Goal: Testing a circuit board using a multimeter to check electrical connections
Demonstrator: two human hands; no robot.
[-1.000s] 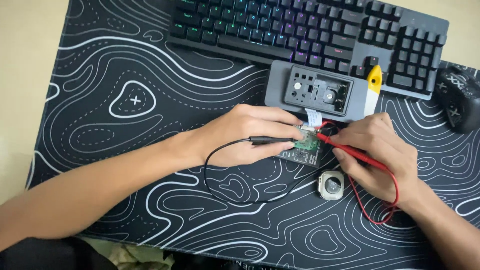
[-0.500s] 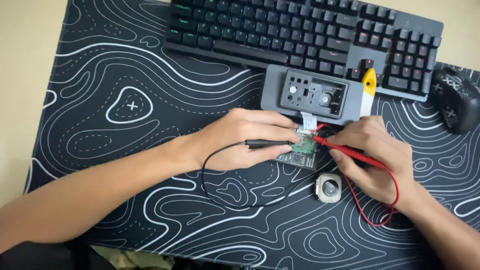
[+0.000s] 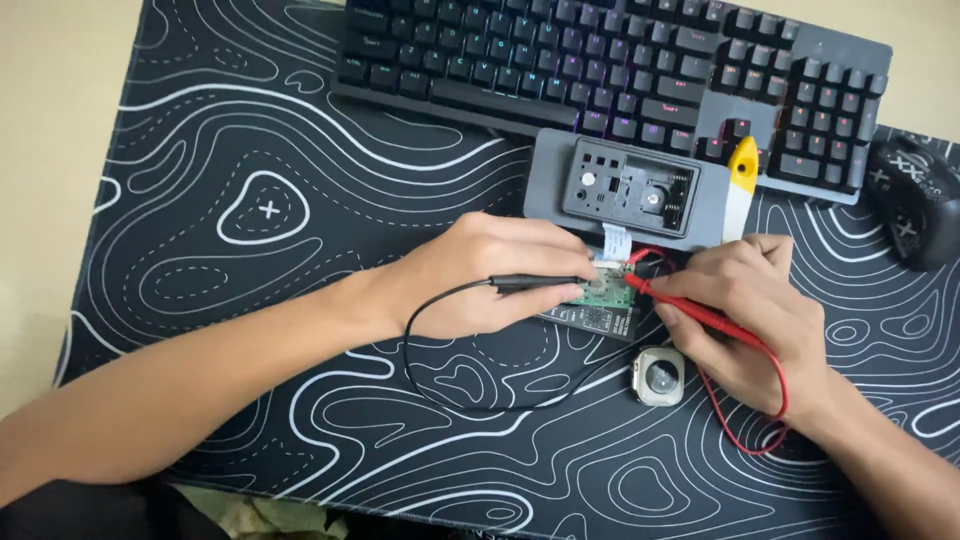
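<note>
The fingers of the left hand are pinched around a slim black test probe lying almost level, its tip touching the small green circuit board. The fingers of the right hand grip a slim red test probe that slants up to the left, its tip meeting the same board from the other side. The board sits between the two hands on a dark rectangular module lying on the worktop, with a short white ribbon cable running up from it. A black lead loops below the left hand; a red lead curls under the right wrist. Just below the right hand lies a small rounded silver watch case. Above the board rests a grey rectangular device with an opened back, a yellow-handled tool just beside it. Beyond are a black backlit keyboard and, at the right edge, a black mouse, all on a black desk mat with white contour lines.
</note>
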